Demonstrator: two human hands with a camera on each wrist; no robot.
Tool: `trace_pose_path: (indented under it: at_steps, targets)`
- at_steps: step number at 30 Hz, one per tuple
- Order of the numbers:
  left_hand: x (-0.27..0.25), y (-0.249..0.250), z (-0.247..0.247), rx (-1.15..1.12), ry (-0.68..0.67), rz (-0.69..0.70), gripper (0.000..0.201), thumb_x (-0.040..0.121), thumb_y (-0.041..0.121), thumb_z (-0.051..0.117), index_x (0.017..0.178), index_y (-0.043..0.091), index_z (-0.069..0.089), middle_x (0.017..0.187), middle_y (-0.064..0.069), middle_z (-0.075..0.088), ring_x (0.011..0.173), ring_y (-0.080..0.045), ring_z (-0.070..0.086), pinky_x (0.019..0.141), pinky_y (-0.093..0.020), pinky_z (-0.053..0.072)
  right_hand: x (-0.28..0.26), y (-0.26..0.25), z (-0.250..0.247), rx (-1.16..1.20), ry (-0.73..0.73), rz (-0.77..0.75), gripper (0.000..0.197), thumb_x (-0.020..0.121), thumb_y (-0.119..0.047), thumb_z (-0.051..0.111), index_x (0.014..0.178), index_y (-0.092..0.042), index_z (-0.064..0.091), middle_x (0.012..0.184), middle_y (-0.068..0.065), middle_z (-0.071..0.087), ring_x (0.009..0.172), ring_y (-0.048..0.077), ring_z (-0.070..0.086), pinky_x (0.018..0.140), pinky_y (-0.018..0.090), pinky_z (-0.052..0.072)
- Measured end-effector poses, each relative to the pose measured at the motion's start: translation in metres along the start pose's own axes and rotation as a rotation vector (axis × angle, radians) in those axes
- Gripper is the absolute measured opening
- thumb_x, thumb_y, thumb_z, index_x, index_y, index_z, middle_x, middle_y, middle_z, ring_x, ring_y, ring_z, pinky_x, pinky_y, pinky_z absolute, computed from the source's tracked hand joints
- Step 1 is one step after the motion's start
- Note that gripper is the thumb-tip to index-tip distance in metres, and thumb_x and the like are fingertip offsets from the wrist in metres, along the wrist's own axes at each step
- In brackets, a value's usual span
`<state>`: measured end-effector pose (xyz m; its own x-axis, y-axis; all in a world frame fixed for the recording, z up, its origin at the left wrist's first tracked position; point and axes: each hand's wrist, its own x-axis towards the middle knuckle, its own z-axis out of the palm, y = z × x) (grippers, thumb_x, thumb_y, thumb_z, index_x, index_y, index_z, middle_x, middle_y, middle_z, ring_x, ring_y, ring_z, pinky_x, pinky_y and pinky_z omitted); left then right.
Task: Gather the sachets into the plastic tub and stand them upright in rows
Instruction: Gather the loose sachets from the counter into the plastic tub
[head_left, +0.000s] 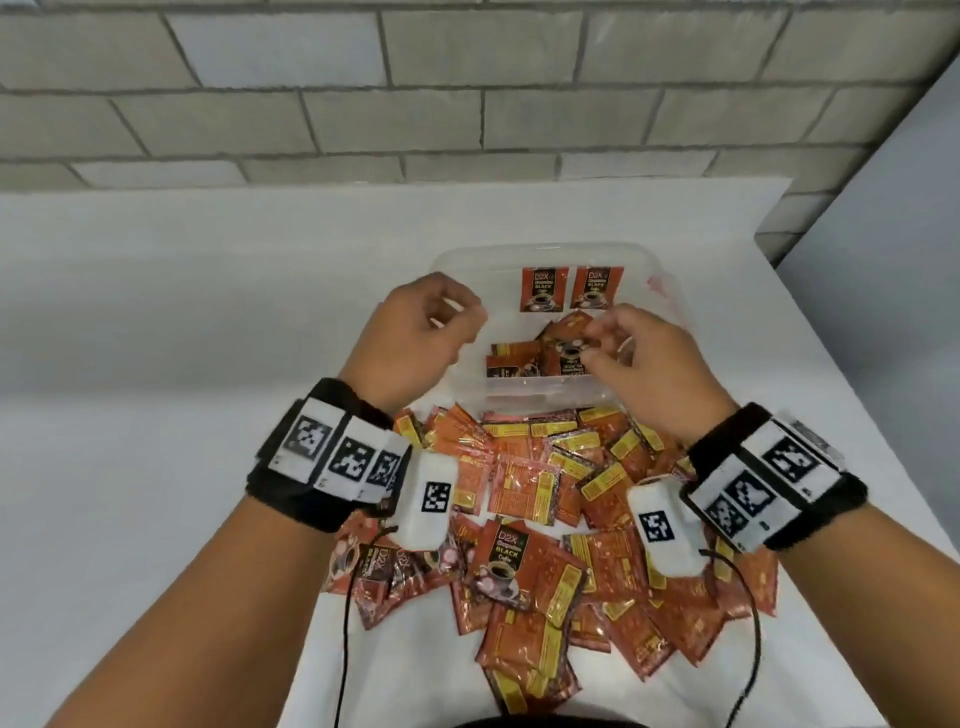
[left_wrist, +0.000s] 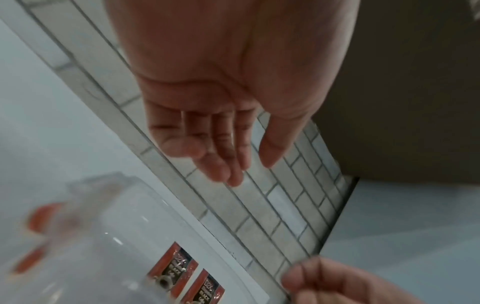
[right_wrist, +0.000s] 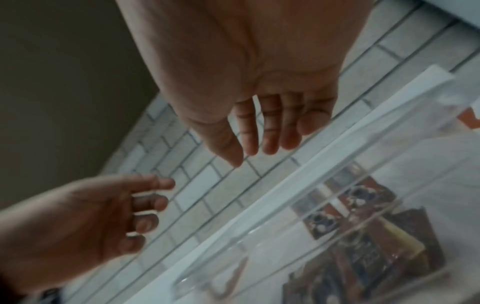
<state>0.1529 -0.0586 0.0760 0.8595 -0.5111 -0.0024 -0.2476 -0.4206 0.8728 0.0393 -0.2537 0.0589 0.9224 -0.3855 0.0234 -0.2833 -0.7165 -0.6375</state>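
A clear plastic tub (head_left: 519, 250) sits mid-table. Two red-orange sachets (head_left: 541, 290) stand upright side by side against its far wall, also visible in the left wrist view as sachets (left_wrist: 171, 269). A few loose sachets (head_left: 519, 358) lie tumbled near the tub's front wall. My left hand (head_left: 457, 322) hovers over the tub's left rim, fingers loosely curled and empty; the left wrist view shows the same empty hand (left_wrist: 233, 160). My right hand (head_left: 597, 338) hovers just above the loose sachets, its fingers (right_wrist: 252, 144) relaxed and holding nothing.
A large heap of sachets (head_left: 545, 499) covers the white table between the tub and me. A grey brick wall (head_left: 467, 104) rises behind the table. The table's right edge (head_left: 831, 364) runs close to the tub.
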Motion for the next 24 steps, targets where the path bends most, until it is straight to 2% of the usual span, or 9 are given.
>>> trace_pose_path:
  at_steps: [1, 3, 6, 8, 10, 13, 15, 21, 24]
  targets:
    - [-0.014, -0.008, -0.007, 0.025, 0.012, -0.028, 0.013, 0.091, 0.031, 0.061, 0.092, 0.019, 0.064, 0.077, 0.002, 0.068, 0.058, -0.003, 0.059, 0.055, -0.018, 0.043, -0.015, -0.001, 0.002, -0.022, -0.083, -0.015, 0.012, 0.089, -0.022, 0.061, 0.101, -0.020, 0.059, 0.086, -0.004, 0.059, 0.067, 0.000, 0.048, 0.056, 0.005, 0.036]
    - [-0.037, -0.031, -0.012, 0.147, -0.041, -0.127, 0.015, 0.090, 0.034, 0.062, 0.090, 0.019, 0.065, 0.078, 0.003, 0.067, 0.067, -0.008, 0.062, 0.060, -0.023, 0.045, -0.038, 0.005, 0.012, -0.151, -0.260, 0.000, 0.013, 0.090, -0.028, 0.061, 0.101, -0.021, 0.059, 0.090, -0.004, 0.062, 0.069, 0.002, 0.051, 0.056, 0.009, 0.037]
    - [-0.056, -0.063, 0.001, 0.348, -0.172, -0.261, 0.019, 0.089, 0.032, 0.063, 0.102, 0.018, 0.064, 0.085, 0.003, 0.063, 0.077, -0.014, 0.060, 0.061, -0.022, 0.040, -0.051, 0.023, 0.034, -0.391, -0.403, 0.018, 0.037, 0.090, -0.037, 0.060, 0.122, -0.019, 0.056, 0.118, 0.001, 0.059, 0.100, 0.013, 0.054, 0.082, 0.025, 0.044]
    - [-0.058, -0.070, 0.014, 0.397, -0.161, -0.263, 0.032, 0.088, 0.031, 0.064, 0.117, 0.017, 0.062, 0.091, 0.001, 0.061, 0.083, -0.014, 0.057, 0.069, -0.025, 0.042, -0.052, 0.029, 0.046, -0.476, -0.419, 0.024, 0.049, 0.090, -0.042, 0.059, 0.132, -0.018, 0.048, 0.129, 0.004, 0.052, 0.119, 0.020, 0.045, 0.095, 0.032, 0.040]
    - [-0.057, -0.071, 0.026, 0.440, -0.133, -0.248, 0.043, 0.087, 0.029, 0.066, 0.127, 0.017, 0.058, 0.103, -0.001, 0.059, 0.095, -0.016, 0.056, 0.083, -0.029, 0.047, -0.054, 0.029, 0.055, -0.521, -0.412, 0.023, 0.056, 0.089, -0.045, 0.056, 0.136, -0.017, 0.042, 0.135, 0.006, 0.045, 0.126, 0.024, 0.037, 0.101, 0.036, 0.039]
    - [-0.055, -0.073, 0.043, 0.560, -0.184, -0.268, 0.052, 0.082, 0.029, 0.071, 0.130, 0.018, 0.054, 0.126, -0.005, 0.052, 0.111, -0.023, 0.055, 0.094, -0.035, 0.047, -0.059, 0.026, 0.066, -0.625, -0.390, 0.022, 0.066, 0.087, -0.059, 0.051, 0.136, -0.017, 0.040, 0.139, 0.006, 0.041, 0.131, 0.026, 0.034, 0.105, 0.042, 0.037]
    - [-0.053, -0.077, 0.051, 0.627, -0.228, -0.289, 0.055, 0.080, 0.028, 0.073, 0.130, 0.019, 0.050, 0.130, -0.005, 0.047, 0.112, -0.025, 0.055, 0.094, -0.036, 0.048, -0.061, 0.023, 0.071, -0.692, -0.364, 0.019, 0.069, 0.086, -0.064, 0.047, 0.134, -0.016, 0.041, 0.138, 0.007, 0.042, 0.131, 0.026, 0.034, 0.105, 0.043, 0.034]
    - [-0.046, -0.080, 0.058, 0.552, -0.227, -0.336, 0.060, 0.079, 0.015, 0.075, 0.129, 0.020, 0.043, 0.124, -0.005, 0.053, 0.102, -0.023, 0.059, 0.090, -0.038, 0.052, -0.057, 0.015, 0.075, -0.648, -0.363, 0.007, 0.050, 0.090, -0.049, 0.052, 0.128, -0.017, 0.046, 0.129, 0.004, 0.048, 0.123, 0.024, 0.042, 0.100, 0.041, 0.028]
    - [-0.041, -0.081, 0.059, 0.511, -0.223, -0.356, 0.063, 0.078, 0.012, 0.075, 0.130, 0.016, 0.040, 0.126, -0.009, 0.053, 0.106, -0.025, 0.058, 0.090, -0.034, 0.051, -0.053, 0.014, 0.073, -0.554, -0.366, 0.036, 0.042, 0.089, -0.044, 0.057, 0.123, -0.020, 0.049, 0.123, -0.001, 0.050, 0.119, 0.021, 0.044, 0.099, 0.039, 0.027]
